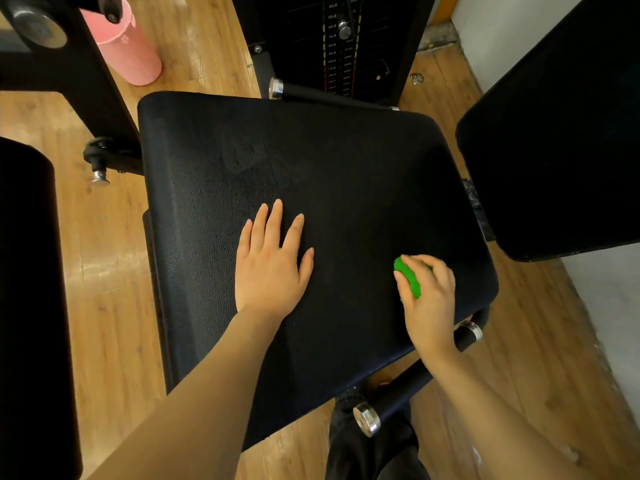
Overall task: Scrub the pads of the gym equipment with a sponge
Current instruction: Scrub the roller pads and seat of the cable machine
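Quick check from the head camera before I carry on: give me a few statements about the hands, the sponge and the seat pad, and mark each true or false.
1. The right hand grips the green sponge. True.
2. The left hand holds a second sponge. False: it lies flat, fingers straight, on the black seat pad and holds nothing.
3. The sponge is near the pad's right edge. True.
4. The pink bottle stands on the seat pad. False: it is off the pad, over the wooden floor at the upper left.
5. Both hands are on the same pad. True.
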`<move>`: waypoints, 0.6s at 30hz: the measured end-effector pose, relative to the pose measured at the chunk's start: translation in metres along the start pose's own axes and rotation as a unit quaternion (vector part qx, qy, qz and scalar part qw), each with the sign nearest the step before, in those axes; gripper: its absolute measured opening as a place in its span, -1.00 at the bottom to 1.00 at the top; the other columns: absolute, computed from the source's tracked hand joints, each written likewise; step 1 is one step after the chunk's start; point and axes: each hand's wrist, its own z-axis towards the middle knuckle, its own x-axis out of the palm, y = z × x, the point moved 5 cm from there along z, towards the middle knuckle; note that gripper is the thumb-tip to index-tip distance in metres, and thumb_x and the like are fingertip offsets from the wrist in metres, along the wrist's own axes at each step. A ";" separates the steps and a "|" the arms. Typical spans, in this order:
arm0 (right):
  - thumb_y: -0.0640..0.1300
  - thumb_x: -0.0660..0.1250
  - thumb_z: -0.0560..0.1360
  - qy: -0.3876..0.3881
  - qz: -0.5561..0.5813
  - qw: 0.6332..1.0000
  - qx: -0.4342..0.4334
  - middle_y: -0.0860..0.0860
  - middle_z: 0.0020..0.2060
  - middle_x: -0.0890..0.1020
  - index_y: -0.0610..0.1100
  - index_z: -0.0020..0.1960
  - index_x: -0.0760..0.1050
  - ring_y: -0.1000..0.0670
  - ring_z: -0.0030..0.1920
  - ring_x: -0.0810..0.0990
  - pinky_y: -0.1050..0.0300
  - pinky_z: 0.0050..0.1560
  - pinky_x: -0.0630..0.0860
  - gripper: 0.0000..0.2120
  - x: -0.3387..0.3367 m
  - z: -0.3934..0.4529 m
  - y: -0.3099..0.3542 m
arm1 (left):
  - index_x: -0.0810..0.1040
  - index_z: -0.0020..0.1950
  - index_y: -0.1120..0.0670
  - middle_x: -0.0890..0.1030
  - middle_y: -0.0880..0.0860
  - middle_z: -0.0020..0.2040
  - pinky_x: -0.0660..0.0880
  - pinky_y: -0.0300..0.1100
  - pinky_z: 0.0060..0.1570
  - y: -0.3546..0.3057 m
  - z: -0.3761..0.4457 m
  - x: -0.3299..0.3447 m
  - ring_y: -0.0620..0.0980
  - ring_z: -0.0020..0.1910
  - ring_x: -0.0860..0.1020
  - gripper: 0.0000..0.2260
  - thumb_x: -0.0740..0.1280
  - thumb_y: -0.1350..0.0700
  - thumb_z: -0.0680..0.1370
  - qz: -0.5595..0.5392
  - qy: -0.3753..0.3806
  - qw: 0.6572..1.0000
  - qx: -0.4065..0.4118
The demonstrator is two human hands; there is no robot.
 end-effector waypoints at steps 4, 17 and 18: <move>-0.13 0.35 0.53 0.013 -0.007 1.000 0.008 -0.05 0.10 0.51 -0.16 0.20 0.57 0.00 0.16 0.43 0.39 0.16 0.25 -0.74 0.001 0.012 0.002 | 0.32 0.49 0.01 0.23 0.17 0.52 0.05 0.08 0.50 0.000 0.000 0.000 0.16 0.53 0.12 -0.53 0.12 -0.13 0.61 0.001 -0.009 1.000 0.003; -0.12 0.33 0.54 0.068 -0.045 0.997 0.013 -0.10 0.12 0.50 -0.14 0.16 0.49 -0.10 0.17 0.42 0.20 0.08 0.30 -0.78 0.006 0.111 0.020 | 0.32 0.49 0.01 0.23 0.16 0.53 0.04 0.07 0.50 0.000 0.000 -0.002 0.16 0.53 0.12 -0.53 0.14 -0.12 0.61 -0.004 -0.008 1.000 0.002; -0.12 0.33 0.54 0.062 -0.042 0.997 0.006 -0.10 0.12 0.50 -0.15 0.16 0.50 -0.09 0.16 0.42 0.23 0.09 0.29 -0.79 0.006 0.102 0.018 | 0.32 0.48 0.01 0.24 0.16 0.52 0.04 0.07 0.50 0.000 -0.001 -0.002 0.16 0.53 0.13 -0.53 0.14 -0.12 0.61 -0.005 -0.009 1.000 0.001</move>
